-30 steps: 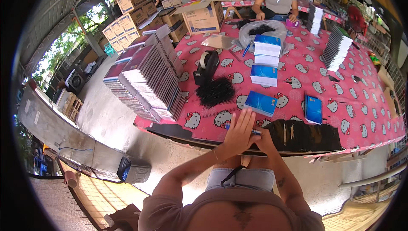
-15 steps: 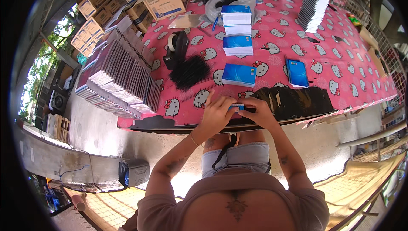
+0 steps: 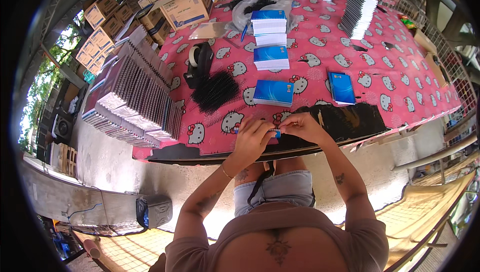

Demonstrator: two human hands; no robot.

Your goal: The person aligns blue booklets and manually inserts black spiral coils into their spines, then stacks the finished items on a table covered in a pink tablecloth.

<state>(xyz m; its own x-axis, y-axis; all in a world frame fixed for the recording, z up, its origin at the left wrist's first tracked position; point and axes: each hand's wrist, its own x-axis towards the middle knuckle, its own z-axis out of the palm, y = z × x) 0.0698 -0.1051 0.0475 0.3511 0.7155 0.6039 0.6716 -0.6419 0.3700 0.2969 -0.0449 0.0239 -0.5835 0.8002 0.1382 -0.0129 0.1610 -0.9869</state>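
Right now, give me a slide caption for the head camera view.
Both hands, left hand and right hand, pinch a small blue notebook at the edge of a pink cartoon-print tablecloth, near black binding coils.

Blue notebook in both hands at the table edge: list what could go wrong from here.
1. The blue notebook is held by the left hand and right hand right over the near edge of the table; if either grip slips, it would likely fall to the ground.
2. The black binding coils lie loose close to the left forearm; a sweep could scatter them.
3. The long rows of stacked notebooks reach the table's left edge and might topple if bumped.
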